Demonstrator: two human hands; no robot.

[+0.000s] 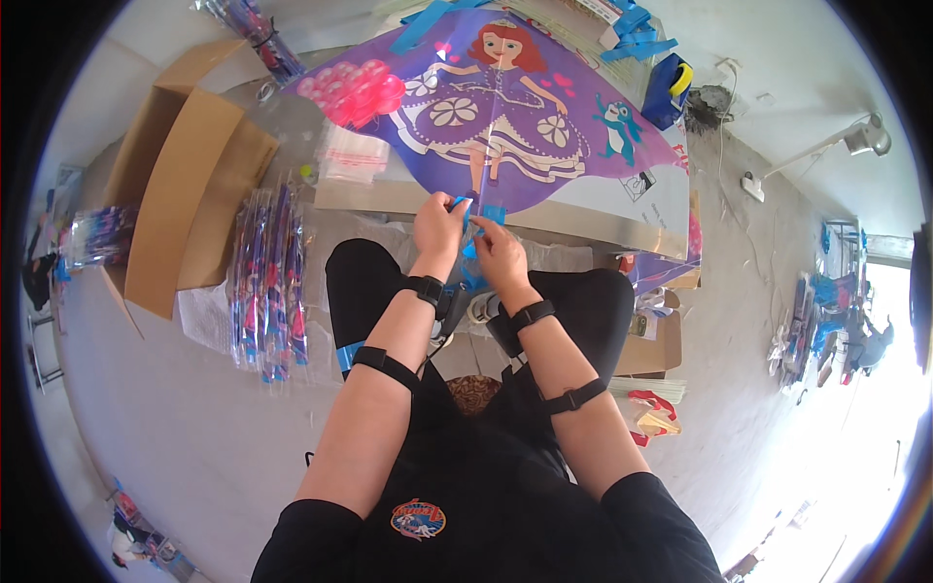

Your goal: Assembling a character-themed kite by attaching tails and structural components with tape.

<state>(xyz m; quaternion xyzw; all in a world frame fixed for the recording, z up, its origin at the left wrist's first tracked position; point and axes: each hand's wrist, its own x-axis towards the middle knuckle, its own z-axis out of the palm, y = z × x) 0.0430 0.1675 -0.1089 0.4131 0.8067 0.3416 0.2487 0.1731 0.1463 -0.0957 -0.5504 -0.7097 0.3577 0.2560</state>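
The left hand (440, 231) pinches a blue strip (459, 203) at the tip of the kite-shaped purple sheet (496, 107) on the bench (603, 225), the right hand's (502, 257) hold unclear, seemingly a fastening step needing steady fingertips next.

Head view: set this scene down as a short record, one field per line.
Hands: left hand pinches a blue strip; right hand is close beside it, its grip unclear
Main piece: purple printed sheet, its lower tip near the hands
Support: worktable under the sheet
Upper right: blue dispenser with a yellow roll
Left side: open cardboard box and clear-wrapped bundles
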